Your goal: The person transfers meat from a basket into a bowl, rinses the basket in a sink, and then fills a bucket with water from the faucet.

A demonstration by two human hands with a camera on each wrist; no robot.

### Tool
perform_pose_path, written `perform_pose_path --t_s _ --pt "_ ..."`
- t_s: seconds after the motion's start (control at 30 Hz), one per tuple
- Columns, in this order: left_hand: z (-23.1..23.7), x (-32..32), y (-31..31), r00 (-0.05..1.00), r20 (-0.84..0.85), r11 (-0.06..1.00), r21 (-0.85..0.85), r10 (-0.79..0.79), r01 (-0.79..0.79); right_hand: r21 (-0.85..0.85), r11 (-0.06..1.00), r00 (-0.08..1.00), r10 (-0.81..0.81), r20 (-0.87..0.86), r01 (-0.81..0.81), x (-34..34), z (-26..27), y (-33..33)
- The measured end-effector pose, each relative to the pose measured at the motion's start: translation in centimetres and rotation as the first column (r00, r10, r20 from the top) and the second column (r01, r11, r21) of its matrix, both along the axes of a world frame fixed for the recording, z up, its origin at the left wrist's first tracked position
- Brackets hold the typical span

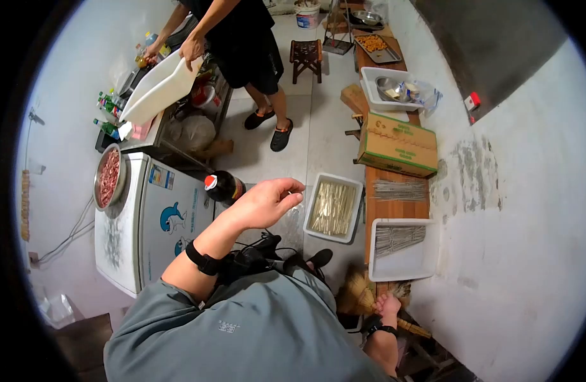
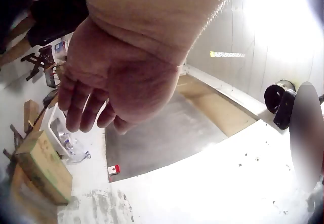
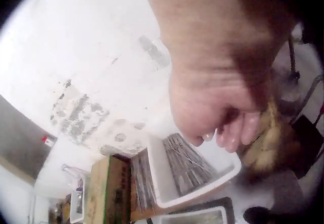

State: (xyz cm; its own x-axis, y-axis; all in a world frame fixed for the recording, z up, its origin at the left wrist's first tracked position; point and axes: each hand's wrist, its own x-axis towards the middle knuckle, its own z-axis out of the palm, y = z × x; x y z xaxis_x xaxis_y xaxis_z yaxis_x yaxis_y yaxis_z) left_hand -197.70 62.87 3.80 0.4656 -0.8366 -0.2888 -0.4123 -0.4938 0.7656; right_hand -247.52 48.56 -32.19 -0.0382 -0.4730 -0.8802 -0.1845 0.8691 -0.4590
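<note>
Fingers (image 2: pixel 79 105) of your left hand (image 1: pixel 266 202) hang loosely bent, holding nothing, near the pale tray (image 1: pixel 357 204) of thin sticks (image 1: pixel 332 207); those of your right hand (image 1: pixel 387 305) curl loosely, also empty, by the straw broom (image 1: pixel 357 290) and the white tray (image 1: pixel 401 267) of grey sticks (image 1: pixel 398 239) on the wooden bench (image 1: pixel 400 209). Farther along it stands a cardboard box (image 1: pixel 398 145).

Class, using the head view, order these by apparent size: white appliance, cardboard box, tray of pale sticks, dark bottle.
1. White appliance, largest.
2. Cardboard box and tray of pale sticks: too alike to rank.
3. Dark bottle, smallest.
</note>
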Motion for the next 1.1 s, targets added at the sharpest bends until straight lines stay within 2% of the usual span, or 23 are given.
perform_pose_path --t_s 0.07,0.13,0.17,0.23,0.33,0.43,0.47,0.5,0.53,0.57,0.6,0.67,0.7,0.77,0.8,0.93,0.97,1.0,1.1 --pt "0.2 1.3 -2.2 1.0 0.006 1.0 -0.006 -0.001 0.001 0.002 1.0 0.998 -0.012 0.054 0.012 0.9 -0.2 -1.9" --pt "-0.1 3.2 -4.5 0.999 0.031 1.0 -0.022 -0.015 0.016 0.067 0.988 0.983 -0.148 0.113 0.141 2.3 -1.7 -3.7" --pt "-0.2 4.2 -5.6 0.999 0.033 1.0 -0.03 -0.009 0.01 0.069 0.987 0.987 -0.149 0.062 0.145 3.9 -1.2 -4.6" --pt "-0.7 6.6 -8.1 0.998 0.058 0.997 -0.081 -0.013 0.018 0.039 0.964 0.963 -0.266 0.046 0.265 8.6 1.4 -6.6" --pt "-1.3 11.5 -13.0 1.0 0.026 0.996 -0.085 -0.013 0.015 -0.02 0.978 0.973 -0.204 0.108 0.207 13.7 3.2 -10.2" --pt "-3.0 17.6 -18.7 1.0 -0.017 0.99 -0.14 -0.018 0.016 -0.075 0.965 0.962 -0.239 0.132 0.25 17.7 3.0 -15.0" --pt "-3.6 20.0 -21.0 0.999 0.003 0.984 -0.169 -0.052 0.052 -0.119 0.954 0.952 -0.255 0.167 0.276 20.8 6.6 -16.0" --pt "-4.2 22.6 -23.4 0.995 0.026 0.976 -0.196 -0.092 0.095 -0.158 0.957 0.926 -0.179 0.332 0.242 21.5 6.0 -17.8" --pt "-4.7 25.2 -25.8 0.993 -0.052 0.977 -0.192 -0.106 0.094 -0.204 0.956 0.875 -0.091 0.476 0.21 20.9 5.6 -18.3" --pt "-5.7 27.8 -28.1 0.991 -0.018 0.95 -0.287 -0.134 0.124 -0.169 0.918 0.879 -0.273 0.39 0.36 20.6 4.0 -18.5" --pt "-5.5 30.3 -30.5 0.987 -0.038 0.948 -0.285 -0.156 0.139 -0.147 0.854 0.846 -0.443 0.296 0.499 21.7 3.1 -19.5" --pt "-4.3 34.3 -34.3 0.976 -0.094 0.946 -0.281 -0.196 0.163 -0.108 0.808 0.81 -0.555 0.189 0.579 27.7 9.7 -20.4" --pt "-3.4 36.0 -36.0 0.977 -0.099 0.945 -0.29 -0.189 0.153 -0.119 0.812 0.816 -0.547 0.189 0.571 28.1 9.7 -21.9" --pt "-1.6 39.1 -38.7 0.955 -0.083 0.917 -0.315 -0.283 0.244 -0.103 0.849 0.852 -0.502 0.147 0.518 29.7 9.6 -23.8" --pt "-0.8 40.7 -39.9 0.959 -0.08 0.921 -0.312 -0.271 0.234 -0.16 0.82 0.835 -0.546 0.069 0.55 31.4 9.4 -25.2" --pt "0.7 46.2 -44.7 0.942 -0.024 0.863 -0.41 -0.335 0.296 -0.152 0.797 0.811 -0.582 0.059 0.584 39.1 10.4 -30.5" --pt "0.8 47.7 -45.6 0.935 0.011 0.833 -0.45 -0.355 0.322 -0.182 0.839 0.858 -0.493 0.144 0.512 41.2 11.6 -31.2" --pt "1.1 49.3 -46.6 0.923 0.011 0.839 -0.412 -0.386 0.356 -0.215 0.872 0.891 -0.392 0.229 0.439 42.8 12.1 -31.9" --pt "1.2 54.0 -49.5 0.936 0.054 0.838 -0.43 -0.349 0.337 -0.157 0.898 0.886 -0.354 0.3 0.412 44.7 8.4 -35.4"
